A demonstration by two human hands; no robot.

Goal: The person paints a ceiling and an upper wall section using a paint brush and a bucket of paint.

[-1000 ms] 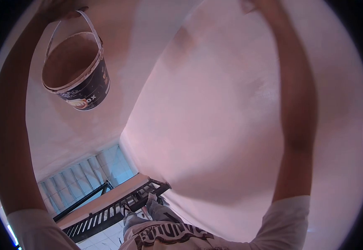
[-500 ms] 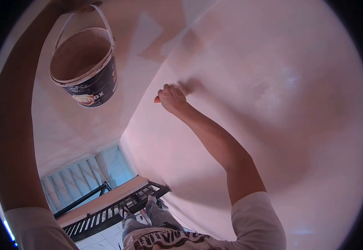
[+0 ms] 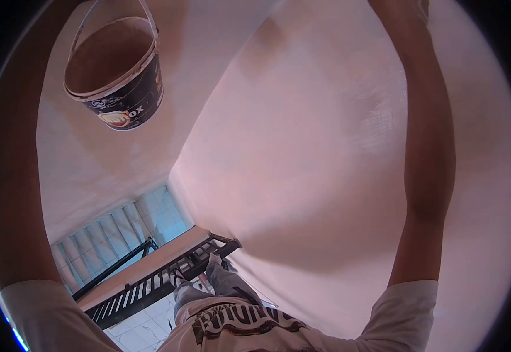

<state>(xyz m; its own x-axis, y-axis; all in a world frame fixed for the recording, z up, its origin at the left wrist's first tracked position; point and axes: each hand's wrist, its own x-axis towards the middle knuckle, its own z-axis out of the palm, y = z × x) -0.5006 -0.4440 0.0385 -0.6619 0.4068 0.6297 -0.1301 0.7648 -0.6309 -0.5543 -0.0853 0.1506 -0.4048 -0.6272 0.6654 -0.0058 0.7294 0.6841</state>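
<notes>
A dark-labelled plastic bucket [image 3: 117, 73] hangs tilted at the upper left, its inside coated with pinkish residue. Its pale handle [image 3: 150, 20] runs up past the top edge, where my left forearm [image 3: 50, 35] also leaves the picture. The fingers on the handle are cut off now, but half a second ago they were closed around it. My right arm [image 3: 428, 135] stretches up along the pinkish wall [image 3: 302, 146] on the right. Its hand lies beyond the top edge, so whatever it holds or touches is hidden.
Below, my feet stand on a black slatted metal platform [image 3: 144, 296]. Light-blue tiled steps [image 3: 111, 229] lie past it at the lower left, with white floor tiles [image 3: 144, 337] beneath. A second wall [image 3: 109, 158] meets the right one in a corner.
My right hand has swung up and right from near the wall corner and left the view. The bucket has shifted slightly up and left in the picture, taking my left hand past the edge.
</notes>
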